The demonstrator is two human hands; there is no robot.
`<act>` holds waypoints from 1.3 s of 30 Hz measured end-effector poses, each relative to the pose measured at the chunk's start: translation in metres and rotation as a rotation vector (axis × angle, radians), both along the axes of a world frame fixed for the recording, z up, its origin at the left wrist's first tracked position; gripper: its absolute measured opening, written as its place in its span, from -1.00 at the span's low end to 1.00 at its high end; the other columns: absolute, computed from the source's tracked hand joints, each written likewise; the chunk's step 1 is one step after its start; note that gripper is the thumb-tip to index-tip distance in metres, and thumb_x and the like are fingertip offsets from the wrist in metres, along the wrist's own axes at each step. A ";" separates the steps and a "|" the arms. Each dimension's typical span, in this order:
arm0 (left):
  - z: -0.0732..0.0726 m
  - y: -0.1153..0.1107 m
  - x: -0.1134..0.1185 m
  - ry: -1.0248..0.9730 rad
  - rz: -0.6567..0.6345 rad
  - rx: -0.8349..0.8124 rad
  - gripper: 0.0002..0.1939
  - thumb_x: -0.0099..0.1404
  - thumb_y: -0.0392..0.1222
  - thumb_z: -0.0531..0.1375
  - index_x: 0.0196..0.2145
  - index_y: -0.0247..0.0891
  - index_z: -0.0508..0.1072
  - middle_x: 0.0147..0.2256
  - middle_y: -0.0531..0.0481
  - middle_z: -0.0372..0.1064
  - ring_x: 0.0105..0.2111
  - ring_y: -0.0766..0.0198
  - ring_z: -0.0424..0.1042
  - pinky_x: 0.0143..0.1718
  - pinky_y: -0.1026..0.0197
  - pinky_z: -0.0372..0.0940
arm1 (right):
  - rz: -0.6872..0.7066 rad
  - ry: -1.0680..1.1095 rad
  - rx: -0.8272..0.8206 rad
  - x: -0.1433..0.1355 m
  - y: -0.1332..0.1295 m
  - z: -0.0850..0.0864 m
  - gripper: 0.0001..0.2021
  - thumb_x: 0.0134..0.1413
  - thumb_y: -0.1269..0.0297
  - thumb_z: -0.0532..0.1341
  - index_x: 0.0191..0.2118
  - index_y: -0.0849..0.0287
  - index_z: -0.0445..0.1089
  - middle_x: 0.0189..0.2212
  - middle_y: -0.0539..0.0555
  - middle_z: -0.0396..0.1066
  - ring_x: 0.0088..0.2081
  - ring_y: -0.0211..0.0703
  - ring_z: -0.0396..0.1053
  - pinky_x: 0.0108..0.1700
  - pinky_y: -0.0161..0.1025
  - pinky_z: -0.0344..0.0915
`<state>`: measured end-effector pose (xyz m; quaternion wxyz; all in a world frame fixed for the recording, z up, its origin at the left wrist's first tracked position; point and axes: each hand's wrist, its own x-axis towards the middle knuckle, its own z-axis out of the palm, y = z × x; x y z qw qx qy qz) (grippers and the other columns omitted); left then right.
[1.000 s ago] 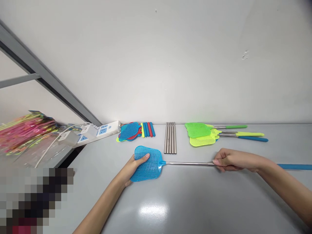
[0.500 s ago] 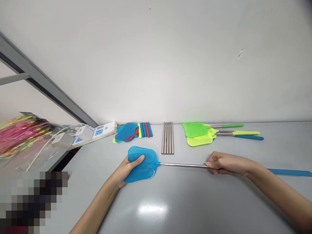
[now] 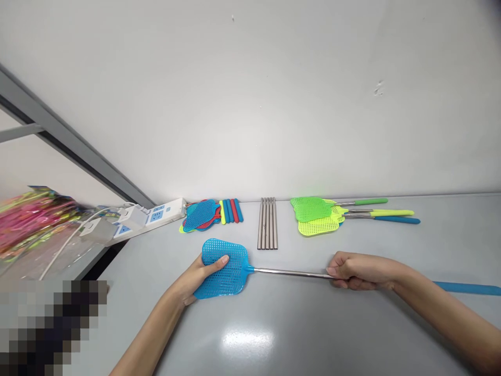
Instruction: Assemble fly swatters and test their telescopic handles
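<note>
A blue fly swatter [image 3: 230,269] spans both hands, lying crosswise above the grey table. My left hand [image 3: 198,277] grips its perforated head, thumb on top and the other fingers underneath, mostly hidden. My right hand [image 3: 350,269] is closed around the metal rod [image 3: 291,272] partway along. Past my right forearm the blue handle [image 3: 467,288] shows at the right edge; the forearm hides the stretch between. Beyond the rod lies a row of several metal rods [image 3: 267,224], side by side. Farther right rests a pile of green, yellow and blue fly swatters [image 3: 317,227].
Along the wall at the left lie a stack of loose swatter heads [image 3: 200,215] and several coloured handles [image 3: 230,211]. A white power strip [image 3: 166,213] with plugged-in chargers and a cable stands left of them. Bright plastic-wrapped items [image 3: 35,224] sit at the far left. The wall [image 3: 250,104] bounds the table's back.
Both hands and the held fly swatter sit slightly lower and farther left in the picture. The rod tilts a little more down to the right. Each hand keeps its grip.
</note>
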<state>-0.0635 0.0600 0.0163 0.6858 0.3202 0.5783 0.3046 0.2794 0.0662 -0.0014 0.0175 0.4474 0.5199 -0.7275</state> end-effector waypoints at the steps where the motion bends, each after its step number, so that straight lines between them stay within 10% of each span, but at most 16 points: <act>1: 0.000 0.000 0.000 -0.004 -0.002 -0.005 -0.50 0.01 -0.16 0.28 -0.08 -0.33 0.28 -0.22 -0.19 0.44 -0.24 -0.01 0.43 -0.23 0.01 0.37 | 0.000 0.005 -0.013 0.000 0.000 0.000 -0.73 -0.03 0.18 0.05 -0.63 0.21 0.12 -0.79 -0.18 -0.19 -0.73 -0.45 -0.31 -0.74 -0.41 -0.35; 39: 0.001 -0.009 0.014 -0.026 0.011 -0.021 -0.60 -0.03 -0.18 0.30 -0.22 -0.34 0.35 -0.29 -0.16 0.47 -0.28 0.02 0.45 -0.23 0.04 0.37 | -0.079 0.005 -0.125 -0.015 -0.011 0.009 -0.79 -0.16 0.26 0.07 -0.61 0.20 0.00 -0.61 -0.11 0.08 -0.71 -0.52 -0.28 -0.71 -0.41 -0.38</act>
